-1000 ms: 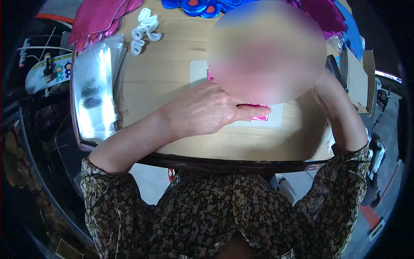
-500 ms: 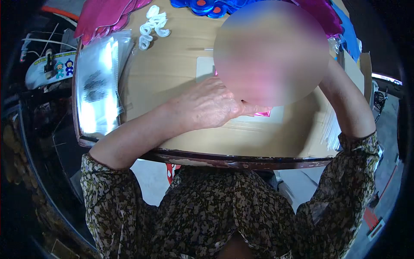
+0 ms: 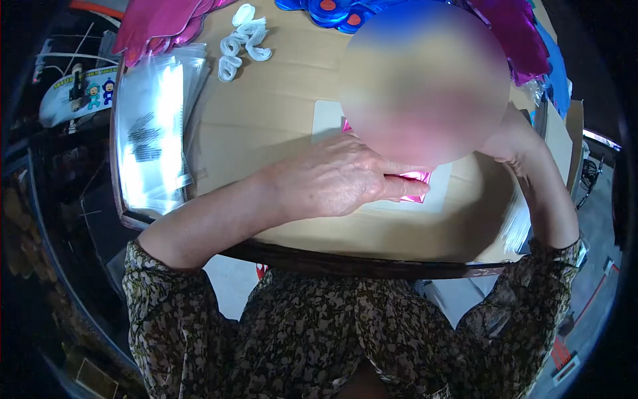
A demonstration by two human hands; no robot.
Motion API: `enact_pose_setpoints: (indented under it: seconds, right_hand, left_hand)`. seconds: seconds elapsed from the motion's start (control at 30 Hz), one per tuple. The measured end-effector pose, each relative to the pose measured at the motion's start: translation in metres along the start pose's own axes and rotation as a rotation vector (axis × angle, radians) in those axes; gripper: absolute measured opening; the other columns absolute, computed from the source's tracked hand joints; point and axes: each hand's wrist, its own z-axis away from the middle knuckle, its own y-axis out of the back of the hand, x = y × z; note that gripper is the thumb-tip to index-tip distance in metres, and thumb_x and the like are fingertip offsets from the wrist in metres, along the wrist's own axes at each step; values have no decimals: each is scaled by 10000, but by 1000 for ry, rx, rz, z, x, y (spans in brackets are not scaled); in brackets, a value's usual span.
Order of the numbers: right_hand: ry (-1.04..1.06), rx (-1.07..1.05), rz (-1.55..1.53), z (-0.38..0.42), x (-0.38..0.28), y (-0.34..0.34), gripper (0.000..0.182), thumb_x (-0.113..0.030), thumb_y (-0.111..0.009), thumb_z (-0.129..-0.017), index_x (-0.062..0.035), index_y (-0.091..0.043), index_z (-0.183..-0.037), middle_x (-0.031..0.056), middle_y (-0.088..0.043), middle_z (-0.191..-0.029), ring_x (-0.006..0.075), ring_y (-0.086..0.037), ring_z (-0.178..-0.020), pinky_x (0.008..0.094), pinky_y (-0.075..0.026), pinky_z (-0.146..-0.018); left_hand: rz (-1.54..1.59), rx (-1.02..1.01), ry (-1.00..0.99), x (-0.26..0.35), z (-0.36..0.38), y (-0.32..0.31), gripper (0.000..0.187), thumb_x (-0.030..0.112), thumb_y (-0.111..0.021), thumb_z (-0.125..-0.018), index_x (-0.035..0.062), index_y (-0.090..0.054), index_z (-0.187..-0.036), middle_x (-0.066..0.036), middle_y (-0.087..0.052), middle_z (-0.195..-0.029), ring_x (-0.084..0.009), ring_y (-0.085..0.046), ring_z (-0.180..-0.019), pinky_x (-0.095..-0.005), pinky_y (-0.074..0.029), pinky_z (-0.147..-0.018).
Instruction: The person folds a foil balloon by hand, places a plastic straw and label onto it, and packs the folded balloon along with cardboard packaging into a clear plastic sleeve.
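Note:
A shiny pink foil piece (image 3: 417, 177) lies on a thin white card (image 3: 323, 114) in front of me. My left hand (image 3: 342, 174) rests over it, palm down. Two of its digits reach right across the foil, stretched out and slightly apart, with pink showing between them. A round blurred patch covers the rest of the foil and the other fingertips. From the right comes my right hand (image 3: 512, 136), bent at the wrist. Its fingers are behind the blur, so what they touch cannot be seen.
Clear plastic bags (image 3: 153, 133) are stacked at the table's left. Bundles of white string (image 3: 242, 43) lie further back. Pink foil shapes (image 3: 156, 26), blue foil shapes (image 3: 325, 10) and magenta foil (image 3: 525, 40) line the far side. A pale stack (image 3: 517, 226) stands at right.
The table and both hands sit lower in the picture. The stretched digits of my left hand are further apart, with more pink foil between them. My right wrist shows more clearly.

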Motion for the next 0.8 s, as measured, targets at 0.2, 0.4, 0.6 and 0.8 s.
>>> enact_pose_setpoints:
  seconds: [0.2,0.4,0.6,0.8]
  right_hand:
    - [302,98,220,-5,-2,-11,268,-90,-633,-947,91,-736,-1116,-19,-612,-658,67,-498,-579,253,-417,-564]
    - [227,311,458,25,24,4,347,-246,-643,-1015,35,-661,-1219,46,-683,-843,89,-584,-739,284,-469,-655]
    - [189,1134,824,105,96,-19,313,-294,-611,-1059,-33,-647,-1226,124,-723,-907,284,-716,-852,354,-531,-753]
    - [75,1358,1343,134,171,-3,247,-189,-638,-998,-97,-696,-1219,94,-706,-1016,311,-662,-920,394,-492,-822]
  left_hand:
    - [16,-4,30,8,-1,5,415,178,-530,-968,254,-685,-1345,15,-560,-1520,-194,-446,-1476,-409,-351,-1223]
    - [8,1,-4,-1,-6,5,406,192,-542,-963,225,-687,-1341,-6,-560,-1525,-234,-470,-1460,-408,-368,-1209]
    - [-179,-15,-9,-23,-7,5,433,199,-626,-936,246,-677,-1363,10,-545,-1545,-244,-454,-1476,-432,-379,-1230]
    - [-343,-46,-49,-37,-14,24,453,242,-626,-956,264,-650,-1408,20,-516,-1572,-248,-410,-1503,-455,-344,-1252]
